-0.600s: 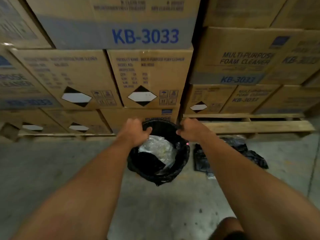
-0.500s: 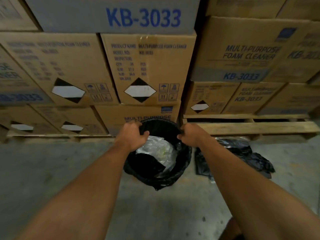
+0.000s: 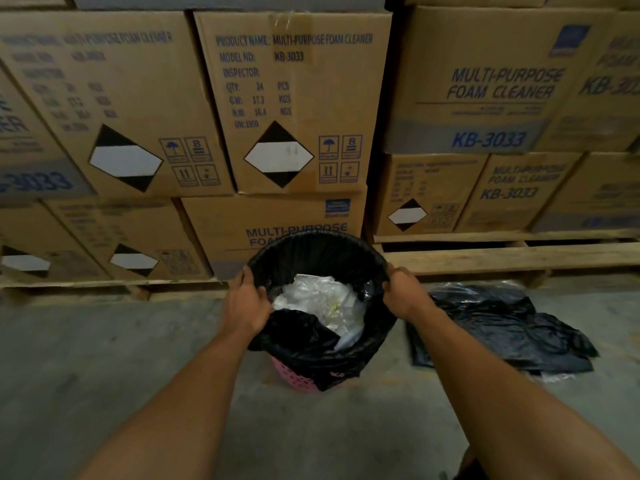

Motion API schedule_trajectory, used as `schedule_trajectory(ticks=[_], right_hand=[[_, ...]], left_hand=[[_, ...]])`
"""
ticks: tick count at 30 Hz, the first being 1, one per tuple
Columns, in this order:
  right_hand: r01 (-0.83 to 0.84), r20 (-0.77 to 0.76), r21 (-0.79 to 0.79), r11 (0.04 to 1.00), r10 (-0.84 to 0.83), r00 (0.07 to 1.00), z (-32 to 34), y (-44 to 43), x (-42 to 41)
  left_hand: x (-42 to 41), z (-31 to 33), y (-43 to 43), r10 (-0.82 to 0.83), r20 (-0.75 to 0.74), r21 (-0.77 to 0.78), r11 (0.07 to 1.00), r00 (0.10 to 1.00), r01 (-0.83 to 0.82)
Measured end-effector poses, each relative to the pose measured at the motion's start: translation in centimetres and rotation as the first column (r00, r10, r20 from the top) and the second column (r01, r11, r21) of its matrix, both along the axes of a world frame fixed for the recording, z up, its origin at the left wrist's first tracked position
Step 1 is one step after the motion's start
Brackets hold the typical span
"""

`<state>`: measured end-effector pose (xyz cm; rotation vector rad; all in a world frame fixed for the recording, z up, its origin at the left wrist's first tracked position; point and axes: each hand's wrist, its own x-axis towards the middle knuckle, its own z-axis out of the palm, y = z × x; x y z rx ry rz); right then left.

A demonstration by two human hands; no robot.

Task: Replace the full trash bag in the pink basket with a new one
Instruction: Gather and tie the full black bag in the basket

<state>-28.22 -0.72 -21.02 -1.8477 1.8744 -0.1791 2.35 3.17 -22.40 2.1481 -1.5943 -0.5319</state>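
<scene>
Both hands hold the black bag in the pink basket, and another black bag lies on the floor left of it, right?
Not quite. In the head view the spare black bag lies on the floor to the right of the pink basket, not the left. The left hand and right hand do grip the full bag.

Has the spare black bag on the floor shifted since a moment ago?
No. The spare bag still lies right of the pink basket, just before the pallet.
</scene>
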Motion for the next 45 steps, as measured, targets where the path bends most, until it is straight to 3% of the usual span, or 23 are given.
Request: schedule_trajectory(ticks=[4,8,12,15,18,20,22,26,30,34,38,41,45], right_hand=[[0.139,0.158,-0.036,0.99,-0.131,0.979,-1.9,-0.4,-0.3],[0.311,0.39,-0.111,0.944,-0.247,0.887,-3.4,-0.7,-0.1],[0.417,0.544,0.009,0.909,-0.354,0.761,-2.7,-0.7,0.3],[0.437,0.583,0.156,0.886,-0.44,0.683,-2.4,-1.5,0.7],[0.406,0.634,0.254,0.878,-0.469,0.615,-3.4,-2.2,0.4],[0.395,0.666,0.232,0.889,-0.441,0.601,-4.3,-2.6,0.0],[0.406,0.685,0.174,0.897,-0.406,0.604,-3.6,-1.9,0.5],[0.458,0.646,0.025,0.888,-0.364,0.671,-3.4,-1.1,1.1],[0.524,0.588,-0.104,0.846,-0.372,0.718,-3.1,-0.8,1.1],[0.523,0.471,-0.254,0.814,-0.368,0.801,-2.7,-0.8,1.0],[0.464,0.353,-0.348,0.815,-0.345,0.87,-2.1,-0.8,1.0],[0.368,0.383,-0.349,0.862,-0.227,0.895,-1.6,-1.2,1.2],[0.297,0.436,-0.212,0.931,-0.182,0.881,-1.2,-1.5,1.3]], left_hand=[[0.4,-2.2,-0.4,0.055,-0.079,-0.099,0.993,0.995,-0.063],[0.7,-3.0,-0.5,0.187,-0.24,-0.18,0.956,0.953,-0.233],[0.8,-2.9,-0.8,0.243,-0.334,-0.184,0.931,0.911,-0.316],[0.6,-2.9,-1.6,0.294,-0.383,-0.114,0.926,0.876,-0.361],[0.8,-3.6,-2.3,0.364,-0.565,0.059,0.913,0.74,-0.403],[1.3,-4.2,-2.6,0.362,-0.67,0.116,0.914,0.648,-0.39],[1.5,-4.4,-2.9,0.344,-0.704,0.121,0.92,0.621,-0.372],[1.7,-4.5,-2.7,0.324,-0.685,0.094,0.928,0.652,-0.362],[4.2,-9.5,-4.7,0.35,-0.726,0.092,0.902,0.592,-0.421],[1.7,-4.5,-2.7,0.355,-0.714,0.117,0.91,0.604,-0.398],[0.5,-2.7,-1.9,0.348,-0.644,0.077,0.916,0.682,-0.394],[0.3,-2.4,-1.8,0.324,-0.595,0.036,0.925,0.735,-0.379],[0.2,-2.0,-1.7,0.315,-0.586,-0.004,0.92,0.747,-0.392]])
